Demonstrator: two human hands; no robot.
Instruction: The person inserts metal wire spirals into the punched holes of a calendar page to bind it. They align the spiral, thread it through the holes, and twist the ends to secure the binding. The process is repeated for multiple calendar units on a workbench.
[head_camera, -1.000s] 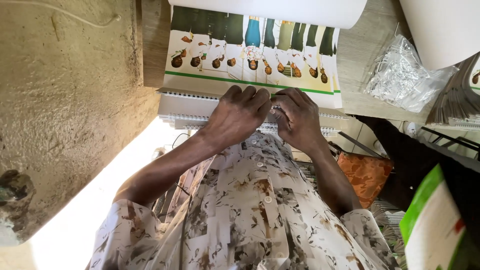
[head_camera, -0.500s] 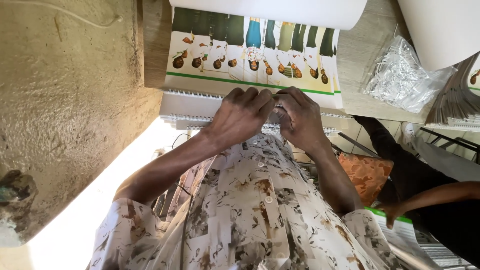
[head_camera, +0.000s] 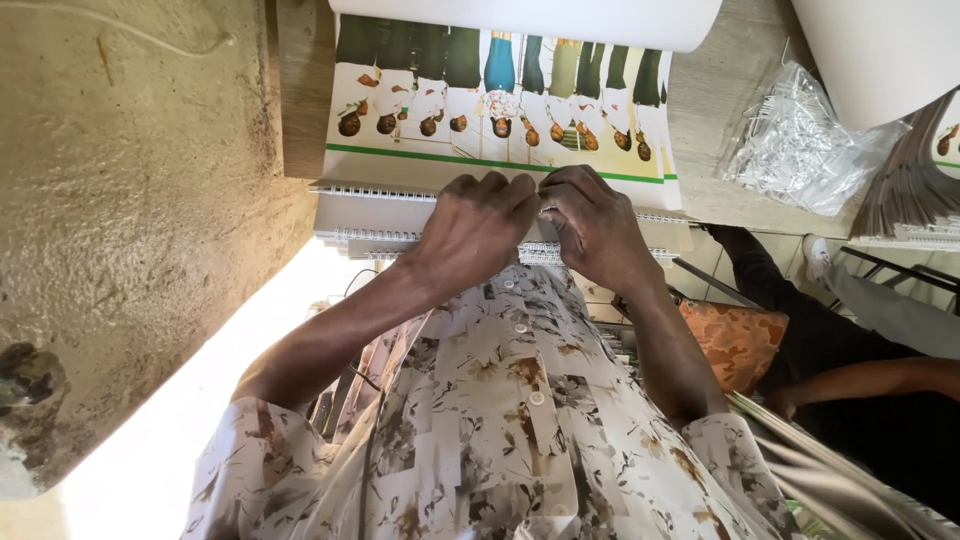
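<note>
My shirt (head_camera: 500, 430) is cream with brown and grey flower blotches. The calendar sheet (head_camera: 500, 100) at the table's near edge is white with a green stripe and figures in dark green and blue. The wire binding (head_camera: 380, 192) is silver-white; a cushion (head_camera: 735, 340) is orange-patterned.

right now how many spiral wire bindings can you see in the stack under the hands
3: one on the top calendar, one on the edge below, one lowest, under the left hand and right hand, at. More may be hidden.

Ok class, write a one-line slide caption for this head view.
Both hands, left hand and right hand, press on the wire binding of a calendar.
</note>
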